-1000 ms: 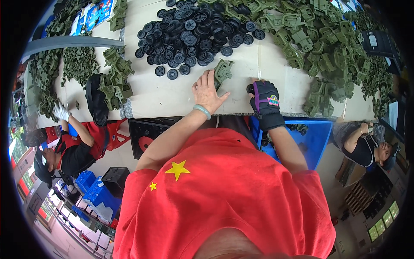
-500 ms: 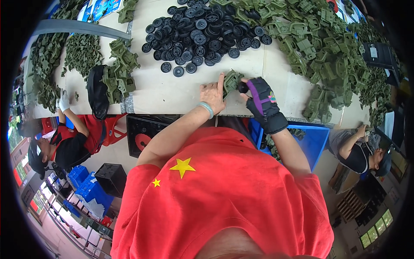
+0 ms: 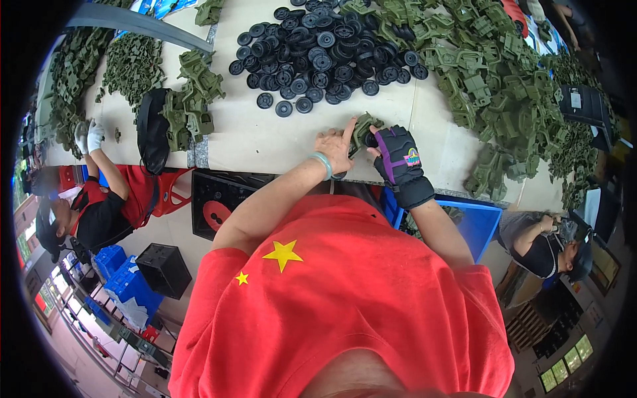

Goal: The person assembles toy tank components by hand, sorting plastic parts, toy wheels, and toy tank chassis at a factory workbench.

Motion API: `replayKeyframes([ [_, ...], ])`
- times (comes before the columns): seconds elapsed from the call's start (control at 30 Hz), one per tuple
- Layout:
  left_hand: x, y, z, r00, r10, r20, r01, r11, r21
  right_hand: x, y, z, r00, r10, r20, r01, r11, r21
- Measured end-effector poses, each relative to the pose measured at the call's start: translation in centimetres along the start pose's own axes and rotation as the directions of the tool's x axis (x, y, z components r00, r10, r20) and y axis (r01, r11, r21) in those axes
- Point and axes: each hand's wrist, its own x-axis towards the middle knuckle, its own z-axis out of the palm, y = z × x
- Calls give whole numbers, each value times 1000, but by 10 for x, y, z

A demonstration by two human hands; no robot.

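At the table's near side, my bare left hand point(image 3: 335, 150) grips an olive-green toy vehicle body point(image 3: 363, 129), its index finger stretched along the left side of the piece. A pale green bangle point(image 3: 322, 163) circles that wrist. My right hand point(image 3: 398, 156), in a black and purple glove with bare fingertips, pinches a black toy wheel point(image 3: 371, 140) against the body's right side. Fingers partly hide the wheel. A dark round piece point(image 3: 339, 176) shows under my left hand at the table edge. Beyond my hands lies a heap of black wheels point(image 3: 322, 62).
Green bodies are piled at the right point(image 3: 494, 99); more green parts point(image 3: 189, 99) lie at the left beside a black bag point(image 3: 153, 129). A blue bin point(image 3: 474, 222) stands below the table edge. One co-worker point(image 3: 93, 215) sits left, another point(image 3: 541, 249) right.
My right hand has brought the black wheel from beside the green body up against it. The body has tilted in my left hand. The whole view has shifted slightly.
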Motion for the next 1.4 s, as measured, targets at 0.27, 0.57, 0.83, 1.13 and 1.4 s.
replayKeyframes([
  [0.27,2,-9,2,1000,26,1,-26,995,-91,54,-22,-22,963,-30,-267,47,997,58],
  [0.57,12,-21,29,991,127,-46,-131,987,-95,88,-30,12,958,-282,57,288,947,-142],
  [0.83,10,-16,23,977,167,-135,-183,976,-121,91,-27,19,987,22,-159,-37,995,-92],
  [1.13,9,-17,10,970,165,-176,-200,958,-204,87,-15,46,772,480,-417,-490,867,90],
  [1.4,16,-76,-20,804,464,373,349,141,-926,40,28,17,823,472,316,-376,36,926],
])
